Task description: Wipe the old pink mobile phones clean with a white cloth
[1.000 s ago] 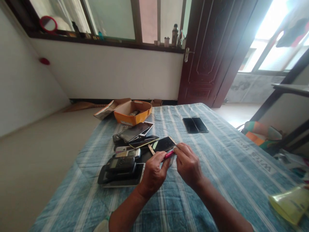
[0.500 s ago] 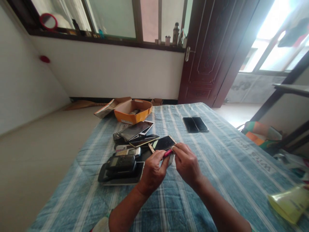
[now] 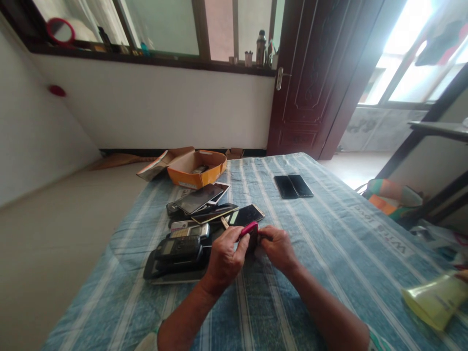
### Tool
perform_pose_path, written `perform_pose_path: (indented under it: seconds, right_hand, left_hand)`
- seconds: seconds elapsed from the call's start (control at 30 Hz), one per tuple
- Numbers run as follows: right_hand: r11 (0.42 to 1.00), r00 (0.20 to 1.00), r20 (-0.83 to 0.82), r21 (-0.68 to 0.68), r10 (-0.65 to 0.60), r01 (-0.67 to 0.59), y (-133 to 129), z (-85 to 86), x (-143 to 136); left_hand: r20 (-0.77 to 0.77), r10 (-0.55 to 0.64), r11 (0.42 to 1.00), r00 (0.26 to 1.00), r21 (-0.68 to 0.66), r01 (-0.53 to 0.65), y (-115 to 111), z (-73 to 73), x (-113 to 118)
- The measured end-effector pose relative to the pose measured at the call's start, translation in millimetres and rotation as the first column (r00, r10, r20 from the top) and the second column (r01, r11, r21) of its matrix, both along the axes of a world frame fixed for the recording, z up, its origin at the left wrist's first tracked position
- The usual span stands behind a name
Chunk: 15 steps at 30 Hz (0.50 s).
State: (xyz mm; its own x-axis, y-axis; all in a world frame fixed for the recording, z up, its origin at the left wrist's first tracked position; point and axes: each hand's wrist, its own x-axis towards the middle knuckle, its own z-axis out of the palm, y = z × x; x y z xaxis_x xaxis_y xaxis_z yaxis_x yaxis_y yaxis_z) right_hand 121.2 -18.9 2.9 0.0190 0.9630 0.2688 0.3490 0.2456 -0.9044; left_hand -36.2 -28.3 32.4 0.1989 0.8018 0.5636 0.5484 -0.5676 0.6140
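Observation:
My left hand (image 3: 227,251) is closed on a thin pink phone (image 3: 249,228), thumb and fingers gripping its near end; its bright edge faces up and its dark flat side is partly in shade. At the phone's right end, my right hand (image 3: 278,247) pinches its edge with fingertips and thumb. A faint pale patch below those fingertips is too blurred to name. Just behind the hands lies a gold-framed smartphone (image 3: 248,214), screen up. To the left are a silver keypad phone (image 3: 190,230) and a thick black handset (image 3: 178,248) on top of a flat dark device.
More phones (image 3: 201,199) are piled behind the keypad phone. An orange cardboard box (image 3: 197,178) with its lid open stands at the table's far left. Two dark smartphones (image 3: 293,186) lie side by side farther right. A yellow plastic bag (image 3: 433,302) is at the right edge.
The pink phone is now turned so more of its edge and side shows. My right hand has shifted lower along its end. The whole view has slid slightly.

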Motion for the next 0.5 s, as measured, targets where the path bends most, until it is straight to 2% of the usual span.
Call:
perform_pose_path:
  seconds: [0.13, 0.23, 0.5]
  right_hand:
    - [0.994, 0.995, -0.091, 0.096, -0.045, 0.054, 1.0, 5.4, -0.5]
    - [0.986, 0.99, -0.135, 0.16, -0.03, 0.052, -0.6, 9.6, -2.8]
    - [1.0, 1.0, -0.028, 0.027, 0.001, 0.0, -1.4, 0.4, -3.3]
  left_hand:
    - [-0.006, -0.011, 1.0, 1.0, 0.018, 0.011, 0.6, -0.7, 0.1]
    - [-0.004, -0.014, 0.999, 1.0, 0.035, 0.014, 1.3, -2.4, -0.5]
    - [0.0, 0.01, 0.999, 1.0, 0.033, -0.01, 3.0, -2.9, -2.7]
